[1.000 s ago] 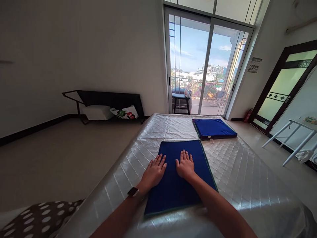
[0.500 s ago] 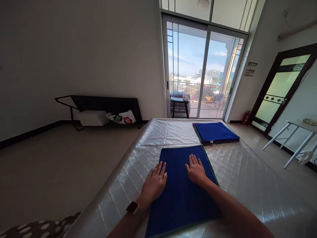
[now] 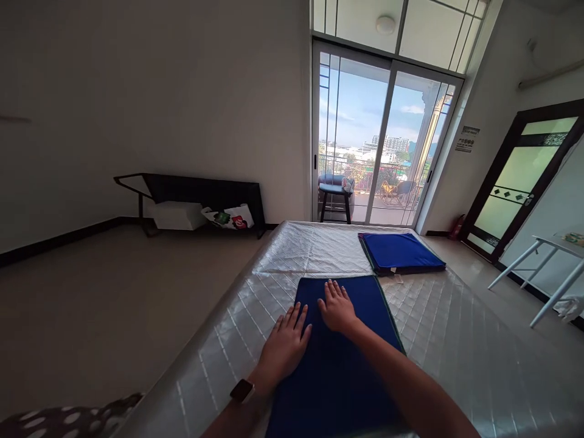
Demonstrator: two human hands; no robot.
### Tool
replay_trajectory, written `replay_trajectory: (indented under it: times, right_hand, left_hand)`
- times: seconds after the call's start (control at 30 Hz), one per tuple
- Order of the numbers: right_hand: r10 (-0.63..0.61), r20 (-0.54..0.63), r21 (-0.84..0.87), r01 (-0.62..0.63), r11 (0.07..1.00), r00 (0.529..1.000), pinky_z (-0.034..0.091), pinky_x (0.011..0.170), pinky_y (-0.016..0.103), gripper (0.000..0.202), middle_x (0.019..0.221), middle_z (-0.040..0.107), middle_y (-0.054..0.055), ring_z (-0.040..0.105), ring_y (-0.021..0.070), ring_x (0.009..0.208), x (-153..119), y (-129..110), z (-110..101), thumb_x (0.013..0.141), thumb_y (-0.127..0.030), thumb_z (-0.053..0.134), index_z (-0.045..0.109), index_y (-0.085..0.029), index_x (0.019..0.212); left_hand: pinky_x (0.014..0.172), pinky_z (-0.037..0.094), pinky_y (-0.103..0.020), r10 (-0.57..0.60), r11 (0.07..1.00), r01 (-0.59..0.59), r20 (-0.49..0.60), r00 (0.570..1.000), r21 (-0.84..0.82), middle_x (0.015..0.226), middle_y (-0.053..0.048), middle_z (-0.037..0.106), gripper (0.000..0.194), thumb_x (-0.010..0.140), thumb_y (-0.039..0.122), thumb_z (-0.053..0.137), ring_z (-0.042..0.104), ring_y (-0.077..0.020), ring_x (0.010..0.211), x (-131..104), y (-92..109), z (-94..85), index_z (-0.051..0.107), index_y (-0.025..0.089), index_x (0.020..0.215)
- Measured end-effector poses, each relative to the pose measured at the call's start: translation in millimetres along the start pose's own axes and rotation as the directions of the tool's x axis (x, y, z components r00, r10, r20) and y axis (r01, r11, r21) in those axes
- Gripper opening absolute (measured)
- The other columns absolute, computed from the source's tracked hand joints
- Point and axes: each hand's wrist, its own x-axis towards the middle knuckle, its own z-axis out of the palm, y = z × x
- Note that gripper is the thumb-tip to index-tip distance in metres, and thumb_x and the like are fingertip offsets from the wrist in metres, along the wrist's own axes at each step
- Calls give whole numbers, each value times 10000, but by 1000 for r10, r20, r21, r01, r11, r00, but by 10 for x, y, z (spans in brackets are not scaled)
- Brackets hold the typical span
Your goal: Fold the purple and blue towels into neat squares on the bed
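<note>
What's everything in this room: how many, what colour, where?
Flat green-edged cloth: one, blue, front centre
Folded cloth pile: one, blue, farther back, right
Shiny quilted cover: one, silver, beneath both
Sliding glass door: one, grey-framed, at the back
Low angular rack: one, black, back left
Rectangular block: one, white, under rack
Printed bag: one, white, beside block
Panelled glass door: one, brown, right
Printed sign: one, grey, between doors
Cylindrical extinguisher: one, red, by brown door
Slim-legged table: one, white, far right
Spotted fabric: one, brown, bottom left
Square watch: one, black, left wrist
Left hand: one, bare, cloth's left edge
Right hand: one, bare, cloth's far half
</note>
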Motion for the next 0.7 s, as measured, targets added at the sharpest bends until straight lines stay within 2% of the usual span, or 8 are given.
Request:
replay_trajectory:
  times: [0.1, 0.2, 0.23, 0.3, 0.37, 0.4, 0.57, 0.7]
  right_hand:
    - [20, -10, 11, -20, 1000, 1000, 561, 886, 439, 377, 1266, 612, 83, 635, 220, 1057, 98, -5, 15, 951, -386, 625, 585, -185, 1266]
    - [72, -17, 14, -72, 997, 997, 531, 945, 481, 406, 1327, 587, 99, 611, 246, 1130, 98, 214, -59, 954, -398, 615, 570, -190, 1301]
    - [102, -19, 11, -102, 995, 995, 481, 1014, 506, 427, 1399, 550, 127, 568, 271, 1220, 86, 318, -95, 980, -398, 564, 547, -185, 1350]
    - [189, -15, -4, -189, 982, 982, 296, 1171, 499, 519, 1568, 393, 171, 380, 291, 1428, 60, 537, -169, 1033, -400, 397, 435, -146, 1484]
    - [268, -7, -26, -268, 963, 963, 127, 1233, 392, 613, 1646, 230, 152, 182, 234, 1525, 45, 722, -228, 1044, -394, 249, 284, -67, 1561]
    - [291, -6, -36, -291, 956, 957, 96, 1235, 346, 641, 1652, 198, 135, 142, 206, 1534, 41, 787, -245, 1039, -402, 221, 240, -42, 1569]
    - [277, -29, -48, -278, 959, 961, 104, 1226, 315, 671, 1639, 226, 129, 175, 190, 1527, 37, 853, -227, 1023, -414, 228, 235, -16, 1563]
    - [265, -64, -38, -268, 963, 962, 125, 1220, 322, 652, 1622, 277, 146, 218, 195, 1516, 28, 815, -183, 1021, -394, 244, 269, -23, 1557]
  left_hand:
    - [1144, 383, -514, 24, 1000, -24, -40, 999, 9, 1525, -160, 467, 551, 989, 356, 318, 420, -300, 1426, -18, -32, 51, 481, 131, 1466]
    - [1144, 381, -521, 40, 999, -39, -67, 997, 12, 1518, -164, 476, 554, 997, 360, 299, 416, -298, 1429, -35, -53, 101, 475, 131, 1469]
    - [1143, 382, -522, 41, 999, -41, -64, 997, 10, 1519, -167, 473, 555, 999, 361, 296, 417, -297, 1429, -37, -56, 110, 472, 126, 1470]
    - [1142, 384, -522, 42, 999, -42, -55, 998, 1, 1522, -162, 470, 550, 1002, 364, 297, 423, -293, 1425, -36, -64, 111, 475, 135, 1469]
    - [1144, 383, -523, 52, 999, -53, -51, 997, -13, 1521, -146, 477, 532, 1004, 363, 305, 434, -285, 1419, -29, -78, 83, 488, 163, 1462]
    - [1146, 382, -523, 56, 998, -57, -52, 997, -19, 1515, -140, 487, 523, 1005, 360, 308, 447, -281, 1410, -24, -90, 60, 497, 173, 1456]
    - [1152, 392, -496, 24, 997, -29, -73, 997, -77, 1451, -129, 566, 513, 1017, 350, 287, 509, -258, 1358, 8, -188, -65, 530, 159, 1426]
    - [1163, 387, -472, -34, 989, 22, -83, 996, -143, 1444, -110, 577, 514, 1023, 375, 280, 497, -241, 1369, 53, -283, -62, 537, 170, 1418]
